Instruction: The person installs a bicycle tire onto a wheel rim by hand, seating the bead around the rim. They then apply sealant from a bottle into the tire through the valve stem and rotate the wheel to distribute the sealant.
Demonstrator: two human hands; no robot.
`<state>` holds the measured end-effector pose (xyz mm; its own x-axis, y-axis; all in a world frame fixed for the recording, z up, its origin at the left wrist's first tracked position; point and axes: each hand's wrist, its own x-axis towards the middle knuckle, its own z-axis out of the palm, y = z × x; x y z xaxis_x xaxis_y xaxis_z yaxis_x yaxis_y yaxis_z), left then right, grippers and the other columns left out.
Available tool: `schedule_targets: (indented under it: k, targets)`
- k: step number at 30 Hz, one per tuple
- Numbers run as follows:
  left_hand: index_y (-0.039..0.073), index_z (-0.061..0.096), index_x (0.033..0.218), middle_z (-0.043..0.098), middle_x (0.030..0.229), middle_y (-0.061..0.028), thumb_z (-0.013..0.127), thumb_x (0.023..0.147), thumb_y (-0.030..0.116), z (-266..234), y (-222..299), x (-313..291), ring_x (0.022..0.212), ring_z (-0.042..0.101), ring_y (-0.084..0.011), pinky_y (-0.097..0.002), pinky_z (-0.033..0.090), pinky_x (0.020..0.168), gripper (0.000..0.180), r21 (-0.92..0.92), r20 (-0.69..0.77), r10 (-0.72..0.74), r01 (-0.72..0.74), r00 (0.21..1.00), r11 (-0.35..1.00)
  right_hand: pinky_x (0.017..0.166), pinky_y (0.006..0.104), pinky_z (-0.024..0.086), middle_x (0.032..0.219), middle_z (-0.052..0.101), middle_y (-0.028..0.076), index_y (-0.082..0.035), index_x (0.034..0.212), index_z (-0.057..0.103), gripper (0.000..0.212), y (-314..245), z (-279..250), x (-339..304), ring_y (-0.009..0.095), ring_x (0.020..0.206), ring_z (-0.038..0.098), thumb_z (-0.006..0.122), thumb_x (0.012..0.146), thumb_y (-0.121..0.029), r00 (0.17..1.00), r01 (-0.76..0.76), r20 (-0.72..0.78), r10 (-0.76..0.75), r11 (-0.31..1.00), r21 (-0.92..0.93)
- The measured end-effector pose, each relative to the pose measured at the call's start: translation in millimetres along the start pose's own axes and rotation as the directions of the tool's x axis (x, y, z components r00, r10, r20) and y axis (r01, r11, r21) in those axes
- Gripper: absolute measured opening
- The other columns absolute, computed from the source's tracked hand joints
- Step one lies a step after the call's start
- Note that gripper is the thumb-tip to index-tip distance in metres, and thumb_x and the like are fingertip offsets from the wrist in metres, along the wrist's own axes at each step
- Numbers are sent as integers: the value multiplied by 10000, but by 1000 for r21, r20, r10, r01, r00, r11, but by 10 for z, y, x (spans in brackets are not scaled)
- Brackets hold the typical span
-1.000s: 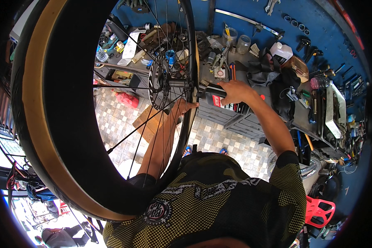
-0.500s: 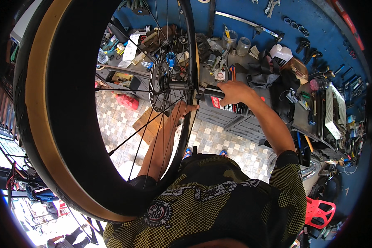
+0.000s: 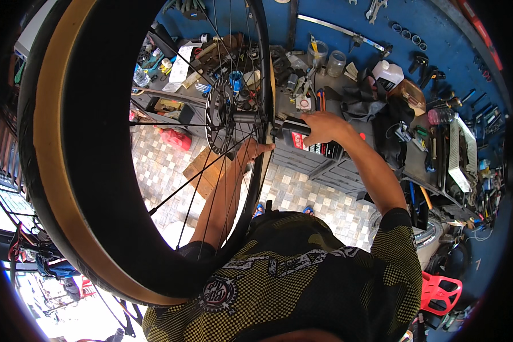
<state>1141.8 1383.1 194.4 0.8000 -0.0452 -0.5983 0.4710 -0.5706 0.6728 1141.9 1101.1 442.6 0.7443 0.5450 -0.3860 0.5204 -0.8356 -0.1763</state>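
A bicycle wheel (image 3: 105,148) stands upright before me, with a black deep rim, thin spokes and a disc rotor (image 3: 212,122) by the hub. Its tire (image 3: 54,131) is black with a tan sidewall. My left hand (image 3: 249,151) reaches behind the spokes and closes on the wheel's right-hand section; the rim hides some of its fingers. My right hand (image 3: 324,127) is wrapped round a black bottle (image 3: 295,126) with a red label. The bottle lies tilted, its nozzle pointing left at the tire's edge. Whether fluid comes out, I cannot tell.
Behind the wheel runs a cluttered grey workbench (image 3: 319,161) with drawers. Clear plastic jars (image 3: 336,61), a white jug (image 3: 387,75) and dark cloth lie on it. Tools hang on the blue wall (image 3: 325,14). A red chair (image 3: 440,293) stands at the lower right.
Both hands, the wheel and the bottle hold nearly the same place. At the lower left edge, a dark figure has shifted and shows less.
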Motion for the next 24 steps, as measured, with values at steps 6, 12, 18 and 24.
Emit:
schedule_targets:
  k: [6,12,18,24]
  targets:
    - [3,742,820,602,658,-32,908,690,686,-27,101,-130,567,610,-168,-349,508,486,715,-28,22,34,-33,999,999,916,481,564,1051,730,288,46,1352,587,816,88,124,65,427,1017,715,798,712,-415,999,13,-46,-12,1000,26]
    - [38,802,889,570,626,-12,897,719,674,-85,266,-428,545,580,-155,-347,478,472,665,-70,-1,100,-100,995,993,949,470,568,1126,718,320,66,1368,590,838,1,67,2,423,1064,712,783,719,-428,1000,2,-20,-1,999,48]
    - [2,764,830,552,607,-11,911,726,640,-122,409,-609,523,564,-148,-339,456,448,662,-136,33,148,-142,988,980,948,469,569,1113,728,302,73,1357,601,828,16,55,49,416,1091,707,780,710,-412,1000,-1,-12,1,1000,18]
    - [-11,739,795,546,598,-14,920,727,621,-76,420,-564,511,560,-146,-334,448,435,662,-206,75,172,-154,982,966,928,469,570,1105,735,285,87,1400,578,872,-16,-3,28,409,1064,710,777,710,-409,1000,-3,13,3,1000,-10]
